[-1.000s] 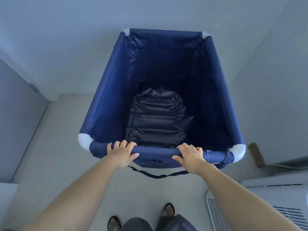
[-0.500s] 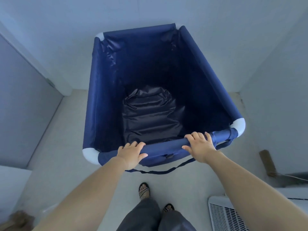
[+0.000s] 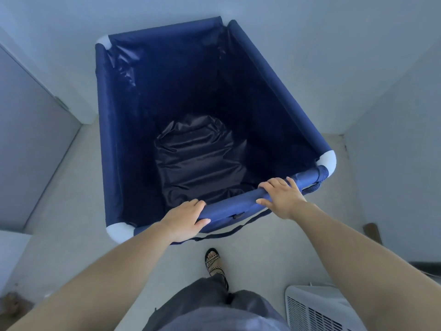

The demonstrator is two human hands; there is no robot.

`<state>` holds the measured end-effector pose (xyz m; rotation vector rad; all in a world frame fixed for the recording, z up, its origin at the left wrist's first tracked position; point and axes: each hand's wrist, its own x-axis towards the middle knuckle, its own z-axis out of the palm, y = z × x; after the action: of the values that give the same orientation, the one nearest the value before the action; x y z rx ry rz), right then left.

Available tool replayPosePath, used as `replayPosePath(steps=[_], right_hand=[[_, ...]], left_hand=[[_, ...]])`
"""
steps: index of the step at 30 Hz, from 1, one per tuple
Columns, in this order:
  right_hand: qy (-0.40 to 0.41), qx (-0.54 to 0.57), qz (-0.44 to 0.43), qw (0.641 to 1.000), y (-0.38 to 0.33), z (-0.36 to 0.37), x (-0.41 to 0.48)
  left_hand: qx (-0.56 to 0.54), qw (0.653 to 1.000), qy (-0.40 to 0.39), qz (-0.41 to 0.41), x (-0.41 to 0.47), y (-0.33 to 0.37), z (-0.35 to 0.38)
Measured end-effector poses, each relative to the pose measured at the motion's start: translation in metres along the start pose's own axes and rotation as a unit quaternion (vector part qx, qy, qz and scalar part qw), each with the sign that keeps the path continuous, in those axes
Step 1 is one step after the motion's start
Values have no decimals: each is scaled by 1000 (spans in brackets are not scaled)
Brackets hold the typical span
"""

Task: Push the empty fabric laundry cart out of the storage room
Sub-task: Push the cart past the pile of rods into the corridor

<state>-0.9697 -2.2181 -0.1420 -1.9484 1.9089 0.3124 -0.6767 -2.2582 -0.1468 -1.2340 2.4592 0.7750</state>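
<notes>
Holding the near top bar, the left hand [image 3: 183, 217] and the right hand [image 3: 281, 195] have fingers wrapped around it. The laundry cart [image 3: 133, 130] stands on the floor [image 3: 59, 199] near the wall [image 3: 71, 32]; it looks light, with soft sides, so only the stiff bar is good to push.

One laundry cart [image 3: 114, 130]; three white corner caps [image 3: 328, 161] showing; two hands, left hand [image 3: 182, 218] and right hand [image 3: 281, 195]; one sandalled foot [image 3: 214, 262]; one white vented appliance [image 3: 319, 309].

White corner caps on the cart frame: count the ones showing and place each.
3. Far left corner cap, near left corner cap beside the left hand, near right corner cap. The far right corner's cap is not visible.
</notes>
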Motion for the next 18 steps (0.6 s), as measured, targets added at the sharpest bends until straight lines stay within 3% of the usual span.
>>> replayPosePath(steps=[7, 18], right_hand=[[6, -8, -33, 999, 14, -17, 28], [-19, -35, -136, 990, 47, -34, 72]], left_hand=[[48, 998, 27, 36, 19, -7, -8], [9, 998, 42, -55, 35, 6, -6]])
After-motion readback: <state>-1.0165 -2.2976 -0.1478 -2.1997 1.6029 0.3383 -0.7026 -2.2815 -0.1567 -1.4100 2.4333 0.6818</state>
